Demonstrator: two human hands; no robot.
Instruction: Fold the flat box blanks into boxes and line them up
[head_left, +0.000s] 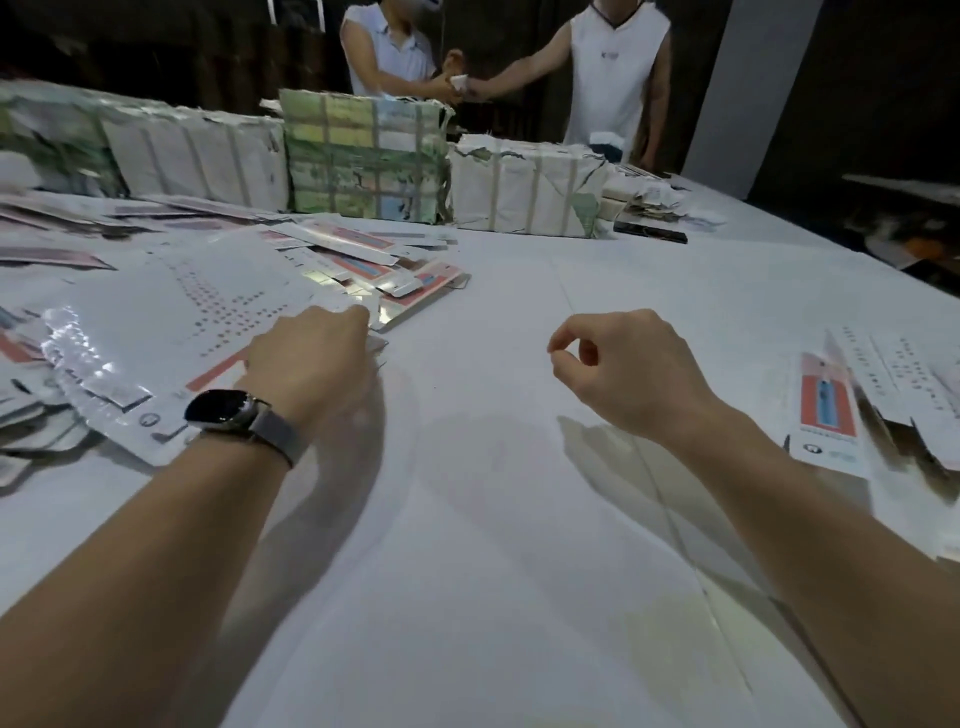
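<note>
We saw the left hand (311, 358), wearing a dark smartwatch on a grey mesh band (234, 413), reaching onto the heap of flat white box blanks with red panels and silver undersides (208, 306). Its fingers were curled over the near edge of the top blank, knuckles toward us; the fingertips were hidden, so we could not tell whether they pinched the blank or only pressed on it. More blanks fanned out just beyond those fingers (395, 270) and off to their left.

The right hand (623, 364) hovered over the bare white counter (493, 519), well apart from the left. Its fingers were loosely curled, thumb and forefinger (563, 349) nearly meeting, holding nothing.

Right of those fingers, at the counter edge, lay a few folded long white boxes with red-and-blue label panels (831, 410), side by side, partly cut off by the frame.

Far beyond both sets of fingers a row of paper-wrapped, strapped bundles (363, 166) stood along the counter, white and green-printed, wrappers torn. A thin black bar-shaped item (649, 232) lay beside the rightmost bundle.

Behind the bundles two people in sleeveless white tops (613, 67) stood with their hands together, something small and white between them.
</note>
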